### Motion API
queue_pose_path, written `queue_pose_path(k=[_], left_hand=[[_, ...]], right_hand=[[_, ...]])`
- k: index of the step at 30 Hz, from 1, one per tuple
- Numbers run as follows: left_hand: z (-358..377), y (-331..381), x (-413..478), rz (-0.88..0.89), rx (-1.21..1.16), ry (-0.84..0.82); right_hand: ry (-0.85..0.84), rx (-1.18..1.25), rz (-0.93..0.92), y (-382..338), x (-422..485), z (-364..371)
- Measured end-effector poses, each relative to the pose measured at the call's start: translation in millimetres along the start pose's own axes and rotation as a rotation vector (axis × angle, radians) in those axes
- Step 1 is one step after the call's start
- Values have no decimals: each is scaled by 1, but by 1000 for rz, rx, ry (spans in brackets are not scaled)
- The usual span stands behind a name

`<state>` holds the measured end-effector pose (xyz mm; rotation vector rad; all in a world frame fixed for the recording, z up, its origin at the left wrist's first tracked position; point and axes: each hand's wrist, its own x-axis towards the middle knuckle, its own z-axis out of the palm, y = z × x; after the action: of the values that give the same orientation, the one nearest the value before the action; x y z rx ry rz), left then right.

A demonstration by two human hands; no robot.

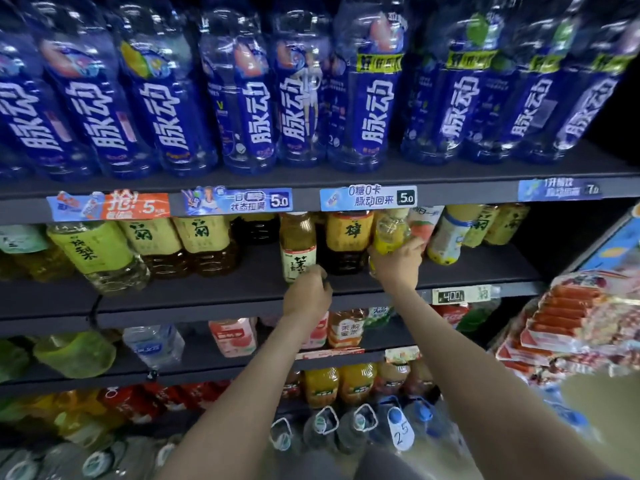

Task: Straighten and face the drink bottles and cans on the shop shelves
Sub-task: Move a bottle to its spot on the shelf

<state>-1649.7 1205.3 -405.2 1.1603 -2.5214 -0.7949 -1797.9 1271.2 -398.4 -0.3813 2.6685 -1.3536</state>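
Two bare forearms reach up. The right hand (394,263) wraps its fingers round a yellow bottle (389,233) on the middle shelf (207,284). The left hand (306,291) curls at an amber tea bottle (298,251), grip unclear. The blue bottles (374,109) above look faced, but this row seems unfinished: gaps, and a leaning green tea bottle (100,252).

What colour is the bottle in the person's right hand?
Yellow: the bottle in the right hand shows best in the head view.

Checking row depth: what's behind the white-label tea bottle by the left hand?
Left of the tea bottle, dark bottles sit further back; a yellow-label bottle stands right of it. Straight behind is hidden by the bottle itself.
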Motion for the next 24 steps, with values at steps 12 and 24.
queue_pose_path(k=[12, 24], left_hand=[[-15, 95, -19, 127, 61, 120], [-127, 184, -41, 662, -29, 133]], right_hand=[[-290, 148, -390, 22, -19, -84], [-84, 356, -608, -40, -54, -206]])
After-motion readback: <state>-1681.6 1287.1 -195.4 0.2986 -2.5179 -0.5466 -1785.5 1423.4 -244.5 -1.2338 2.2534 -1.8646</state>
